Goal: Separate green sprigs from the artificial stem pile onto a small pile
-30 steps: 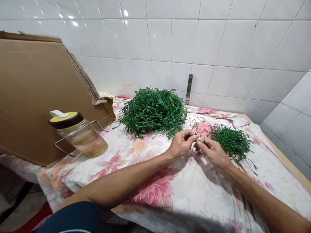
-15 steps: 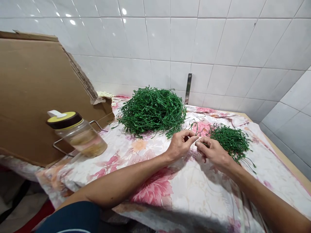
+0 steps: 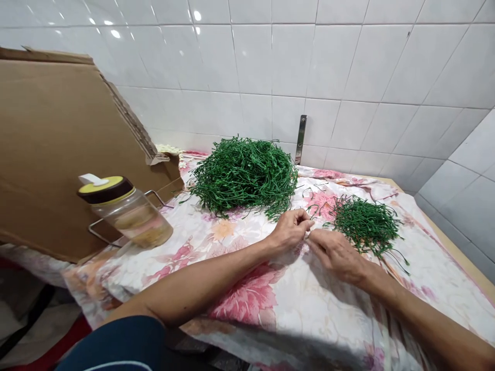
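1 head-worn camera looks down and forward over a tablecloth (image 3: 294,309).

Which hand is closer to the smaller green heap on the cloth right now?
Right. The right hand is close by the lower left edge of the smaller heap of green strands. The left hand is farther away, on the other side of the right hand from the heap.

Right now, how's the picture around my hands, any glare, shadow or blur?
In the head view, small glare spots shine on the wall tiles near the top, the left hand and right hand look fairly sharp, and a shadow falls on the flowered cloth below them. Wide-angle distortion bends the tile lines.
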Demonstrator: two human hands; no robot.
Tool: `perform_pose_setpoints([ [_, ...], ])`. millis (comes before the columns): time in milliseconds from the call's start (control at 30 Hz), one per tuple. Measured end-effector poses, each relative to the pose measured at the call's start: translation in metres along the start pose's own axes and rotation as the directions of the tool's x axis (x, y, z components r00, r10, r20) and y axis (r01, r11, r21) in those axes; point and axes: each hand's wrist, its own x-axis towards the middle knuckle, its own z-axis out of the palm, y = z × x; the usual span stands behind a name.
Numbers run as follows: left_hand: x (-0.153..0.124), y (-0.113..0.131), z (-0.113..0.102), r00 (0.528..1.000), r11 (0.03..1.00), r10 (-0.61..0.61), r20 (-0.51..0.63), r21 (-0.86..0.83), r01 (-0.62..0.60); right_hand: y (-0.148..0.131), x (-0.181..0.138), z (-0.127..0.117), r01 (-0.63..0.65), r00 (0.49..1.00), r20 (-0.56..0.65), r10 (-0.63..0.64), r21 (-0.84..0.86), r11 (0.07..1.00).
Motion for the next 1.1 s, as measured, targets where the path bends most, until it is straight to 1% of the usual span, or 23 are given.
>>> perform_pose_setpoints([
  [67,0.005,-0.003,-0.006,0.997,0.999,-0.031,-0.065,0.038,0.034,-0.012,0.001,0.001,0.067,0.993,0.092,-0.068,0.012,0.998],
  [100,0.007,-0.003,-0.009,0.997,0.998,-0.024,-0.071,0.054,0.028,-0.016,0.001,0.001,0.074,0.992,0.103,-0.075,0.012,0.997],
  [133,0.008,-0.002,-0.012,0.998,0.997,0.002,-0.058,0.071,0.002,-0.016,0.002,-0.001,0.038,0.997,0.065,-0.038,0.003,0.999],
  [200,0.007,0.000,-0.017,0.996,0.989,0.085,-0.013,0.120,-0.083,-0.007,0.003,-0.008,-0.067,0.996,-0.054,0.064,-0.050,0.996],
  [267,0.004,0.004,-0.019,0.983,0.963,0.185,0.015,0.199,-0.184,0.010,0.002,-0.020,-0.166,0.976,-0.164,0.145,-0.117,0.979],
  [300,0.002,0.005,-0.019,0.971,0.940,0.237,0.020,0.247,-0.234,0.020,0.001,-0.027,-0.219,0.960,-0.214,0.180,-0.177,0.960],
  [367,-0.003,0.007,-0.017,0.936,0.876,0.352,0.024,0.342,-0.339,0.036,0.000,-0.042,-0.323,0.928,-0.289,0.234,-0.318,0.891],
  [433,-0.008,0.007,-0.014,0.880,0.792,0.472,0.052,0.414,-0.449,0.045,-0.001,-0.055,-0.369,0.909,-0.352,0.223,-0.429,0.825],
  [467,-0.010,0.007,-0.012,0.847,0.746,0.527,0.075,0.436,-0.503,0.046,-0.002,-0.060,-0.376,0.899,-0.387,0.204,-0.446,0.812],
  [500,-0.012,0.007,-0.010,0.812,0.701,0.573,0.107,0.450,-0.554,0.044,-0.001,-0.064,-0.384,0.885,-0.424,0.193,-0.429,0.818],
  [533,-0.014,0.007,-0.008,0.781,0.660,0.609,0.143,0.456,-0.598,0.041,-0.001,-0.067,-0.394,0.869,-0.449,0.208,-0.374,0.839],
  [567,-0.016,0.006,-0.007,0.753,0.624,0.633,0.180,0.456,-0.634,0.037,0.000,-0.069,-0.407,0.858,-0.447,0.253,-0.290,0.866],
  [600,-0.018,0.006,-0.005,0.731,0.595,0.647,0.217,0.456,-0.662,0.032,0.001,-0.070,-0.422,0.855,-0.407,0.320,-0.188,0.887],
  [667,-0.022,0.004,-0.001,0.705,0.550,0.644,0.297,0.462,-0.696,0.023,0.004,-0.068,-0.447,0.870,-0.230,0.437,0.008,0.895],
  [700,-0.025,0.003,0.000,0.699,0.530,0.629,0.341,0.470,-0.706,0.019,0.005,-0.067,-0.451,0.878,-0.138,0.459,0.085,0.889],
  [733,-0.027,0.001,0.002,0.695,0.511,0.608,0.384,0.481,-0.713,0.017,0.007,-0.065,-0.447,0.884,-0.075,0.461,0.148,0.882],
  [767,-0.028,0.000,0.003,0.694,0.494,0.584,0.422,0.493,-0.716,0.016,0.008,-0.063,-0.441,0.887,-0.049,0.459,0.203,0.874],
  [833,-0.030,-0.001,0.005,0.700,0.476,0.537,0.470,0.517,-0.712,0.018,0.009,-0.060,-0.443,0.876,-0.054,0.479,0.303,0.844],
  [967,-0.030,-0.001,0.005,0.718,0.472,0.482,0.503,0.541,-0.696,0.030,0.008,-0.059,-0.466,0.824,-0.061,0.563,0.490,0.736],
  [1033,-0.029,0.002,0.003,0.727,0.466,0.465,0.505,0.558,-0.686,0.033,0.007,-0.061,-0.431,0.798,-0.102,0.593,0.591,0.682],
  [1100,-0.027,0.005,0.000,0.759,0.459,0.435,0.485,0.606,-0.650,0.034,0.008,-0.064,-0.380,0.770,-0.147,0.621,0.676,0.631],
])
